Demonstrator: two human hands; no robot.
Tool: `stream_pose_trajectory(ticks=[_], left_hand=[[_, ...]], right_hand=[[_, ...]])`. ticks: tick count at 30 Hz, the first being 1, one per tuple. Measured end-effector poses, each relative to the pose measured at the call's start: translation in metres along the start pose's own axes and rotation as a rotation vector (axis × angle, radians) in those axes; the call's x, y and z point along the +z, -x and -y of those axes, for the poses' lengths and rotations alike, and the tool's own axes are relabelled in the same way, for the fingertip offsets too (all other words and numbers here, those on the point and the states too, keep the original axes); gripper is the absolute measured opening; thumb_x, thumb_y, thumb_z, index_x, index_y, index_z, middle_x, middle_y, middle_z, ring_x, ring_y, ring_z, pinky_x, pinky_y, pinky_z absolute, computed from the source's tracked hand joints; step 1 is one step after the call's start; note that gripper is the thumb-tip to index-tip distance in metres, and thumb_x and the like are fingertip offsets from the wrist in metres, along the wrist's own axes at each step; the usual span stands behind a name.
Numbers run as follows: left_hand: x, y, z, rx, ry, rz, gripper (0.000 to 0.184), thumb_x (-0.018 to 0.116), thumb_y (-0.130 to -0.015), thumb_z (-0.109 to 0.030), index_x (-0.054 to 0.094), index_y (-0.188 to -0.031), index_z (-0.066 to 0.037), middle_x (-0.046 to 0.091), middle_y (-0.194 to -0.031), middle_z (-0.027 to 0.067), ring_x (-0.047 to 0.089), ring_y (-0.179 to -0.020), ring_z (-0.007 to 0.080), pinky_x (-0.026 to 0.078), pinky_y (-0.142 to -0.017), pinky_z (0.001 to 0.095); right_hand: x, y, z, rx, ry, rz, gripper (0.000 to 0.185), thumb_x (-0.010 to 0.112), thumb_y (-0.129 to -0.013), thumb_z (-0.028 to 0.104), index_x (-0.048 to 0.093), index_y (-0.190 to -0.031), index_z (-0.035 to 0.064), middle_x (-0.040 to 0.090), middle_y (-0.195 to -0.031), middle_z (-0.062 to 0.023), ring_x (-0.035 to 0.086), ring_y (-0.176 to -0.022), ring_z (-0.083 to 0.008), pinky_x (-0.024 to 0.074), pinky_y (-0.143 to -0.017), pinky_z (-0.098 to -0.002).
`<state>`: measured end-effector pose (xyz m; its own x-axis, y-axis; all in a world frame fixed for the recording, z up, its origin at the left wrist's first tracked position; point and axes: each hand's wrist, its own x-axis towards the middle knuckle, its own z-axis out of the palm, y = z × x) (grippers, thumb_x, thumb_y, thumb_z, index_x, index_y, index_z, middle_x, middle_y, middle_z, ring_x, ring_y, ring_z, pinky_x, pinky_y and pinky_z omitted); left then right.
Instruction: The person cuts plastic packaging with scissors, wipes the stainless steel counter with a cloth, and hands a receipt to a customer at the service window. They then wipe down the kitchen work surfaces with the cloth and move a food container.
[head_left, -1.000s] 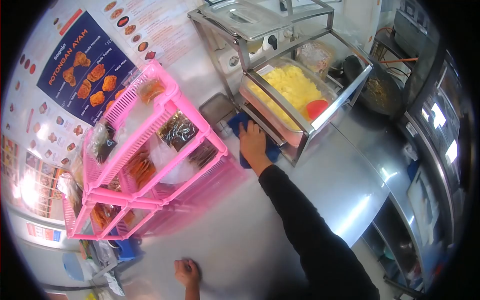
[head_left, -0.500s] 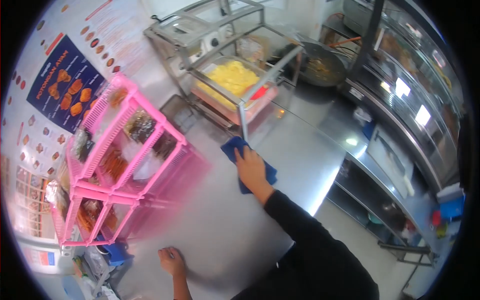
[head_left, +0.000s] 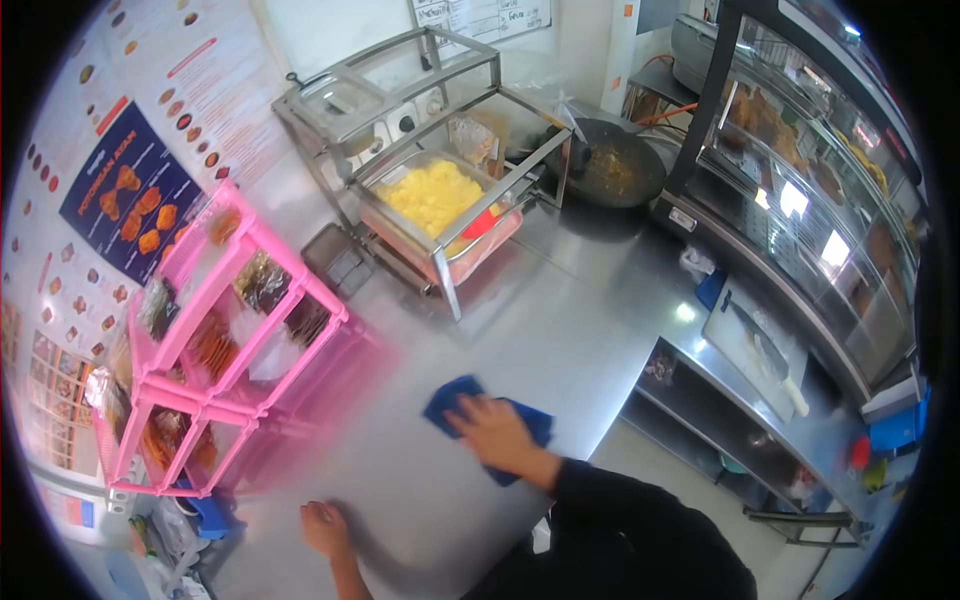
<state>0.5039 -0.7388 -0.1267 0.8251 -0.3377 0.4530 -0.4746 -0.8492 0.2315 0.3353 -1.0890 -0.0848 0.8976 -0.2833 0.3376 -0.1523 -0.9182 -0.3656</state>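
Note:
My right hand [head_left: 495,432] lies flat with fingers apart on a dark blue cloth [head_left: 530,420], pressing it on the steel counter [head_left: 400,360]. The cloth spreads out on both sides of the palm. Lower left, my left hand [head_left: 325,528] rests at the counter with its fingers curled in, and what they hold, if anything, is hidden. Left of both hands stands a pink plastic rack [head_left: 215,400] with bagged items in its baskets. Beyond the cloth is a metal frame [head_left: 447,285] around a tub of yellow food [head_left: 432,198] with a red scoop [head_left: 482,223].
A dark wok [head_left: 612,170] sits at the back. On the right are a glass display case [head_left: 800,190] and a white board [head_left: 745,345] with a knife [head_left: 770,358]. A small metal tray [head_left: 336,259] lies between the rack and the frame.
My right hand has drawn the cloth from beside the metal frame toward me, across the counter. The view has shifted, showing more of the display case. My left hand stays low at the counter.

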Motion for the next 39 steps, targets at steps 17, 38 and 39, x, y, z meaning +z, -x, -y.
stream_pose_trajectory(ticks=[17, 38, 39], left_hand=[[0.031, 0.010, -0.158, -0.054, -0.032, 0.132, 0.008, 0.054, -0.084, -0.008, 0.053, -0.082, 0.000, 0.051, -0.083, 0.0159, 0.053, -0.075, 0.0368, 0.042, -0.061, 0.0460], [0.028, 0.006, -0.163, -0.083, -0.027, 0.116, 0.008, 0.055, -0.079, -0.006, 0.051, -0.076, 0.000, 0.049, -0.078, 0.0170, 0.051, -0.071, 0.0379, 0.040, -0.060, 0.0470], [0.029, 0.005, -0.162, -0.108, -0.034, 0.136, 0.009, 0.055, -0.079, -0.007, 0.051, -0.076, 0.000, 0.049, -0.078, 0.0178, 0.051, -0.071, 0.0385, 0.040, -0.061, 0.0475]], right_hand=[[-0.026, -0.164, -0.334, 0.667, 0.532, -0.352, 0.041, 0.049, -0.085, 0.019, 0.057, -0.123, 0.0065, 0.052, -0.123, -0.0185, 0.051, -0.101, -0.0304, 0.0427, -0.080, -0.0381], [-0.032, -0.125, -0.273, 0.365, 0.313, -0.258, 0.040, 0.055, -0.081, 0.017, 0.059, -0.120, 0.0123, 0.053, -0.122, -0.0141, 0.051, -0.106, -0.0303, 0.0446, -0.082, -0.0412], [-0.025, -0.150, -0.301, 0.367, 0.354, -0.360, 0.039, 0.056, -0.080, 0.017, 0.060, -0.119, 0.0126, 0.053, -0.121, -0.0132, 0.051, -0.105, -0.0299, 0.0449, -0.082, -0.0412]])
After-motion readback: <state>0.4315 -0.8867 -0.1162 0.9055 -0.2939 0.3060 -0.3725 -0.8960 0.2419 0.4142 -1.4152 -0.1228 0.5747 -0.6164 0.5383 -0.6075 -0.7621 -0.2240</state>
